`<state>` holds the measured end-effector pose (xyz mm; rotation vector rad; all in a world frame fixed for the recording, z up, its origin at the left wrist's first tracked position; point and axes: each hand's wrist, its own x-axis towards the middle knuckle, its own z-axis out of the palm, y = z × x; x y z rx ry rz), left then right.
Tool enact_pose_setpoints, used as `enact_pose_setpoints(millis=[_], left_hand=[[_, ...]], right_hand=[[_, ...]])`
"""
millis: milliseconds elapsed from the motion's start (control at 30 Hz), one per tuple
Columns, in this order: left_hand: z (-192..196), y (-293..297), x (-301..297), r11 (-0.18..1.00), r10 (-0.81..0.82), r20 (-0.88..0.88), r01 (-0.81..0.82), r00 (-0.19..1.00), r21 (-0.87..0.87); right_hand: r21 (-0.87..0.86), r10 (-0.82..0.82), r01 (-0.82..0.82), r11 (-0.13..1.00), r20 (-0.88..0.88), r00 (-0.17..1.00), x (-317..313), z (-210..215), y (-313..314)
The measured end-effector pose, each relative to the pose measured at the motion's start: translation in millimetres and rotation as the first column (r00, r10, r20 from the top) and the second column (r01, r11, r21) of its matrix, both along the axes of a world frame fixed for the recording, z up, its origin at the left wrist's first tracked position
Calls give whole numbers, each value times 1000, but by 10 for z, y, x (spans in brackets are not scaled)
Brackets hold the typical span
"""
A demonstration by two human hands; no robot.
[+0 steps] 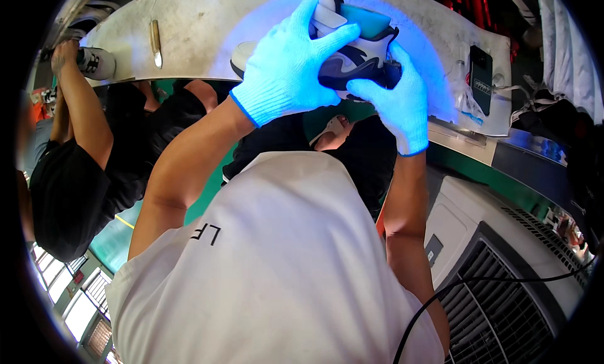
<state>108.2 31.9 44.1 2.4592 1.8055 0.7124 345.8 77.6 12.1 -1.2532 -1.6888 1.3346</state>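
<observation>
Head view: a white, grey and dark navy shoe [355, 61] with a blue-lit inner part is held at the near edge of a long pale table [195, 24], in a pool of blue light; whether it touches the tabletop cannot be told. The left hand [286, 68], in a knit glove, is closed on its left part, thumb and fingers spread over the upper. The right hand [399, 97], gloved alike, is clamped round its right end, thumb on the near side, some fingers hidden behind. A pale rounded end with a dark rim [241, 57] shows just left of the left hand; its link to the shoe is hidden. Farther left on the table lies a knife-like tool [156, 44] with a wooden handle, and beyond it a co-worker's hand [65, 56] is at another shoe [99, 63]. To the right lie a dark phone [480, 80] and, just beside it, clear plastic [466, 103]. Near right stands a pale machine [462, 204] with a black grille, crossed by a black cable [469, 280].
</observation>
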Motion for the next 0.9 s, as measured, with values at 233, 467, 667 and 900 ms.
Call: enact_pose_setpoints(millis=[233,467,667,900], left_hand=[[206,-93,-87,988,-153,38,153,987,9],[233,-280,-76,970,178,304,-115,936,-213],[161,-228,74,968,220,246,-181,944,-172],[339,-44,81,995,96,348,-90,933,-32]], right_hand=[[0,51,-52,999,197,979,-15,76,48],[55,47,-56,997,163,986,36,41,-42],[71,36,-48,996,157,987,18,-33,-59],[85,57,-74,994,183,981,0,77,-60]])
